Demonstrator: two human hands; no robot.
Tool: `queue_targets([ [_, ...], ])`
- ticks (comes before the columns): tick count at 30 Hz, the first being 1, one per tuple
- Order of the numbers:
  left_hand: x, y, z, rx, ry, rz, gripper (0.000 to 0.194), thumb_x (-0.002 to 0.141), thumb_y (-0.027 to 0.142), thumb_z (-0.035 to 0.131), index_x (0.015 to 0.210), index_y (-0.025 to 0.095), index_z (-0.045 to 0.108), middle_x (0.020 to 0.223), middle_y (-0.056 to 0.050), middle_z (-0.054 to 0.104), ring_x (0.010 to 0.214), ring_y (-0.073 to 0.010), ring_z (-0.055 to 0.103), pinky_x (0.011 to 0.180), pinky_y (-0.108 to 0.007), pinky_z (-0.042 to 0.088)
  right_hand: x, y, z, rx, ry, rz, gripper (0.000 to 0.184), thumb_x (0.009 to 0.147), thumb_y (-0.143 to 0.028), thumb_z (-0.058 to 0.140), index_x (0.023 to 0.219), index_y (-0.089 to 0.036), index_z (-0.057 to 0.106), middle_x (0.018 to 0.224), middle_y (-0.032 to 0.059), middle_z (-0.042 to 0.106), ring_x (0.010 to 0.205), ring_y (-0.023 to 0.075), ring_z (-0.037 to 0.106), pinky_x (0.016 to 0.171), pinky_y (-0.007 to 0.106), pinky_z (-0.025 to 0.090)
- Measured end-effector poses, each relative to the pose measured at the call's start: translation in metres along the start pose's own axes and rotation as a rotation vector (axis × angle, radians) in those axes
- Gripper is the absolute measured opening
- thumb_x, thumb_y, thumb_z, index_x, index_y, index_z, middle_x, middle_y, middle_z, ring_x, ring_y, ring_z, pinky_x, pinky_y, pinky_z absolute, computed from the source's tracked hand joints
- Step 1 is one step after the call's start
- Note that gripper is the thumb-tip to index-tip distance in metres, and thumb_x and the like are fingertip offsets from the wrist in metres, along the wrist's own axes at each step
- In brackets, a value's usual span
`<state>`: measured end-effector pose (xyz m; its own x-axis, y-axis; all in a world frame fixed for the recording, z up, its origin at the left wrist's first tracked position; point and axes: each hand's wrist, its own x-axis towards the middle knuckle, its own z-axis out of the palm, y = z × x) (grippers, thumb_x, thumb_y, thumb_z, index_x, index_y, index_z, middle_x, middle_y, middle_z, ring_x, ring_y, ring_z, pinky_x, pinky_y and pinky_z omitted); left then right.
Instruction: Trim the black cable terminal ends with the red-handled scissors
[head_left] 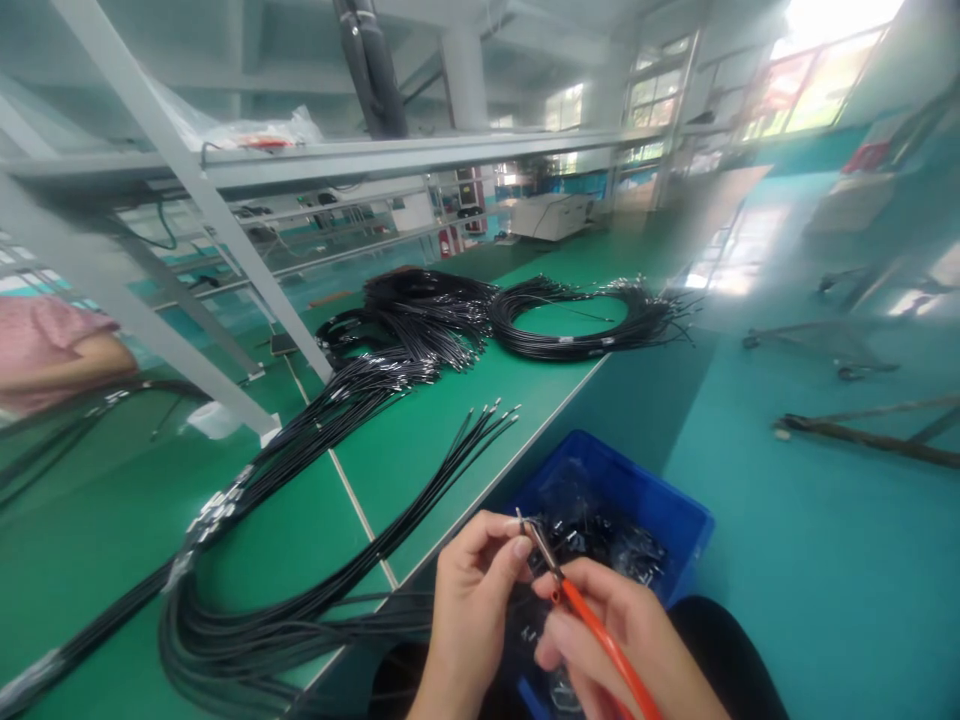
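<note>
Low in the head view, my right hand (626,640) grips orange-handled pliers (592,620), whose metal jaws point up and left. My left hand (469,590) pinches something small at the jaw tips, probably a cable end; I cannot make it out. Both hands hover over a blue plastic bin (675,510) holding small dark parts, just off the edge of the green workbench (420,450). Long black cables (315,590) with metal ends lie in bundles on the bench to my left.
Coiled black cables (585,320) lie farther back on the bench. A grey metal rack frame (217,220) crosses above it. Another person's arm in a pink sleeve (52,350) rests at the far left. Teal floor with a trolley (832,340) lies to the right.
</note>
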<state>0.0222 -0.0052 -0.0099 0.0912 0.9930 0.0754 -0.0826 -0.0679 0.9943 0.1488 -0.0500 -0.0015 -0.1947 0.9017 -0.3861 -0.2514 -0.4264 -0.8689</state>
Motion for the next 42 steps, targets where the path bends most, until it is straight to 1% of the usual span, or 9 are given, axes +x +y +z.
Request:
queue_targets([
  [3,-0.002,0.0,0.001,0.053,-0.032,-0.004,0.001,0.076,0.018,0.065,0.075,0.017,0.065,0.069,0.001,0.064,0.063,-0.0112,0.056,0.061,-0.019,0.046,0.004,-0.001,-0.001,0.029,-0.01,-0.028,0.036,0.064,-0.037,0.068,0.087,-0.013,0.054,0.061,0.003,0.065,0.028,0.002,0.04,0.03,0.014,0.026],
  [8,-0.001,-0.001,0.003,0.085,-0.058,-0.03,0.004,0.076,0.019,0.065,0.074,0.016,0.065,0.067,0.001,0.063,0.06,-0.0113,0.056,0.058,-0.02,0.046,0.007,0.002,-0.001,-0.003,0.075,-0.051,0.028,0.066,-0.03,0.068,0.086,-0.013,0.058,0.059,0.0025,0.065,0.028,0.0034,0.041,0.029,0.014,0.028],
  [14,0.0,-0.002,0.005,0.088,-0.068,-0.053,0.005,0.076,0.021,0.065,0.073,0.016,0.065,0.065,0.001,0.063,0.059,-0.0117,0.056,0.057,-0.02,0.046,0.007,0.001,-0.003,-0.031,0.085,-0.013,0.027,0.068,-0.028,0.066,0.087,-0.012,0.057,0.058,0.0022,0.065,0.027,0.003,0.041,0.027,0.013,0.029],
  [19,0.001,-0.002,0.006,0.105,-0.081,-0.058,0.004,0.076,0.02,0.064,0.074,0.016,0.064,0.066,0.001,0.064,0.059,-0.0112,0.055,0.057,-0.02,0.045,0.006,0.0,-0.006,-0.042,0.026,-0.007,0.028,0.07,-0.034,0.065,0.086,-0.014,0.054,0.051,-0.0028,0.06,0.023,0.0018,0.036,0.026,0.013,0.028],
  [22,0.002,-0.003,0.005,0.114,-0.047,-0.06,0.004,0.075,0.02,0.065,0.074,0.016,0.064,0.066,0.001,0.063,0.057,-0.0104,0.054,0.055,-0.019,0.044,0.006,0.002,-0.012,-0.002,0.018,-0.023,0.032,0.071,-0.041,0.065,0.087,-0.015,0.052,0.051,-0.0033,0.06,0.023,0.0016,0.035,0.027,0.013,0.027],
  [25,0.003,-0.005,0.004,0.112,0.004,-0.058,0.005,0.074,0.02,0.065,0.074,0.016,0.064,0.066,0.001,0.063,0.056,-0.0103,0.053,0.054,-0.019,0.044,0.007,0.007,-0.018,-0.004,-0.011,-0.034,0.032,0.067,-0.037,0.068,0.084,-0.015,0.053,0.05,-0.0023,0.06,0.025,0.0004,0.032,0.028,0.013,0.023],
  [29,0.003,-0.007,0.004,0.123,0.003,-0.051,0.003,0.074,0.018,0.064,0.073,0.016,0.064,0.065,0.001,0.063,0.057,-0.0113,0.053,0.054,-0.02,0.044,0.007,0.009,-0.019,-0.045,-0.096,0.027,0.03,0.064,-0.034,0.069,0.08,-0.014,0.054,0.05,0.0002,0.062,0.025,-0.0008,0.03,0.029,0.012,0.02],
  [36,0.0,-0.007,0.005,0.189,-0.039,-0.028,0.005,0.075,0.019,0.063,0.072,0.015,0.064,0.065,-0.001,0.063,0.06,-0.0128,0.054,0.057,-0.021,0.044,0.007,-0.001,-0.015,-0.001,-0.079,-0.007,0.032,0.068,-0.038,0.068,0.083,-0.015,0.052,0.052,-0.0016,0.061,0.023,-0.0001,0.033,0.027,0.012,0.025],
  [42,0.0,-0.005,0.007,0.239,-0.022,-0.016,0.007,0.075,0.018,0.061,0.07,0.015,0.063,0.063,0.0,0.062,0.058,-0.0132,0.053,0.056,-0.021,0.044,0.009,0.0,-0.018,-0.016,-0.097,0.009,0.035,0.069,-0.043,0.067,0.084,-0.015,0.052,0.051,-0.0014,0.062,0.023,0.0007,0.034,0.028,0.013,0.026],
])
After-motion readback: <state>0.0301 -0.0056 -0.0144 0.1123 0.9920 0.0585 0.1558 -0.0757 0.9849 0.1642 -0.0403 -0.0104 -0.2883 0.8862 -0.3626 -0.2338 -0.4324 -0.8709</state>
